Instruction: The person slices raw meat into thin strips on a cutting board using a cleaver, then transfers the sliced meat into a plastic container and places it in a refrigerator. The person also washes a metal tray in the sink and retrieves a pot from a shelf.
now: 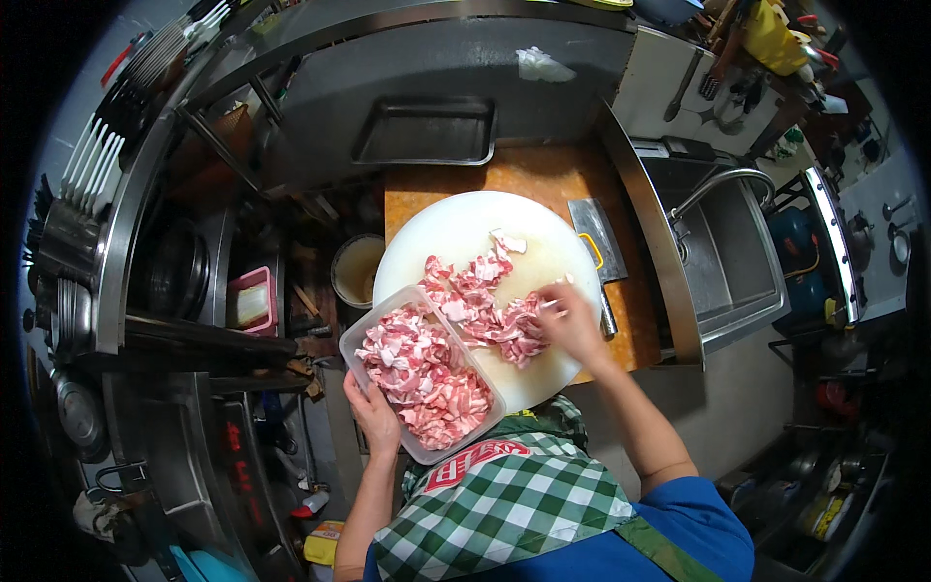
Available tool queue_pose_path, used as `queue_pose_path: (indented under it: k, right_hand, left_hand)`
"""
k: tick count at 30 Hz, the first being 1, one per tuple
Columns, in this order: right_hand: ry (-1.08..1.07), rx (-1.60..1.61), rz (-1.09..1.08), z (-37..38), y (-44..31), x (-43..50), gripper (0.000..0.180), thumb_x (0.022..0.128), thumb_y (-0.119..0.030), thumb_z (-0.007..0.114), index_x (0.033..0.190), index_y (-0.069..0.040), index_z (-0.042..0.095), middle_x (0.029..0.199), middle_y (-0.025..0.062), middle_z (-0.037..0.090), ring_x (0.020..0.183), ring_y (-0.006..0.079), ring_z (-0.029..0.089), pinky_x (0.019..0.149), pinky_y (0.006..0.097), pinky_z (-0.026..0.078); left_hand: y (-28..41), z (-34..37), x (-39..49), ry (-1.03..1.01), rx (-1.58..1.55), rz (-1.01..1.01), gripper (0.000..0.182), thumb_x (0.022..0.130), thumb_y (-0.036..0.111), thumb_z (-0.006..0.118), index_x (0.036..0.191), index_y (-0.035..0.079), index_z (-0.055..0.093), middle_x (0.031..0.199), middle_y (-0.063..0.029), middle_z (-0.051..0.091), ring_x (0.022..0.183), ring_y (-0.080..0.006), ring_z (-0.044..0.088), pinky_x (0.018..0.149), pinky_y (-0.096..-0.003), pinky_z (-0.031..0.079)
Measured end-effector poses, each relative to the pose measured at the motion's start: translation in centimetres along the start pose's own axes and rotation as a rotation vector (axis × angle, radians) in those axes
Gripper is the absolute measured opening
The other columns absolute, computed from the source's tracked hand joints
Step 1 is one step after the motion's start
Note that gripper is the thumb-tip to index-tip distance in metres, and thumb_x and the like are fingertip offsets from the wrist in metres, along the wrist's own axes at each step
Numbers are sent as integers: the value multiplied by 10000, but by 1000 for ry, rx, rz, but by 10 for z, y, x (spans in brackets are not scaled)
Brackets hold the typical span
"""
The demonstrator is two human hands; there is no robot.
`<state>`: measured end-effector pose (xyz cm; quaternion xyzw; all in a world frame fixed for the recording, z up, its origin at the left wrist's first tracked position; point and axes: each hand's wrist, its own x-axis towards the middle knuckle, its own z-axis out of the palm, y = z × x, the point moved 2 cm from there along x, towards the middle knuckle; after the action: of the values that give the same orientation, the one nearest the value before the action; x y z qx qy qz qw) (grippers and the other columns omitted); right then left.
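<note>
My left hand [374, 418] grips the left side of a translucent plastic container [465, 445], tilted at the near-left edge of a round white chopping board [436, 225]. Sliced raw meat [418, 364], pink with white fat, fills much of the container. More of the same meat lies in a loose pile [473, 291] across the middle of the board. At the right end of that pile is my right hand [574, 327], its blurred fingers touching the slices; whether they hold any cannot be made out.
A cleaver [600, 240] lies right of the board on the orange-brown counter [502, 171]. Behind stands a dark metal tray [429, 134]. A bucket [356, 270] sits left of the board. A metal partition [647, 233] separates the counter from a sink [727, 254] with a faucet [716, 182].
</note>
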<state>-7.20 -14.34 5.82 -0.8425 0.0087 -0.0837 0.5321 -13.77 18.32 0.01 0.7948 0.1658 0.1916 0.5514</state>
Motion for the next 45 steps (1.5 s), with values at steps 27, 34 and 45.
queue_pose_path:
  k: [27, 34, 45]
  right_hand:
    - [-96, -463, -409, 67, 25, 48, 417, 667, -210, 733, 1076, -203, 650, 1056, 151, 592, 887, 318, 601, 736, 437, 503]
    - [-360, 156, -96, 15, -63, 55, 255, 756, -34, 549, 1001, 10, 597, 774, 69, 626, 564, 92, 571, 495, 254, 479]
    - [-258, -364, -279, 137, -127, -12, 497, 864, -305, 620, 1229, 5, 488, 1239, 295, 407, 1232, 449, 360, 1021, 525, 325]
  left_hand:
    - [18, 0, -4, -41, -30, -33, 425, 965, 116, 433, 1356, -9, 321, 1258, -195, 492, 1129, -265, 510, 972, -360, 382]
    - [3, 4, -5, -86, -275, -20, 605, 862, 103, 551, 1384, -10, 267, 1298, -177, 441, 1170, -253, 480, 991, -356, 378]
    - [11, 6, -6, -61, -207, -61, 691, 745, 50, 623, 1357, 22, 304, 1266, -154, 456, 1146, -249, 490, 984, -360, 387]
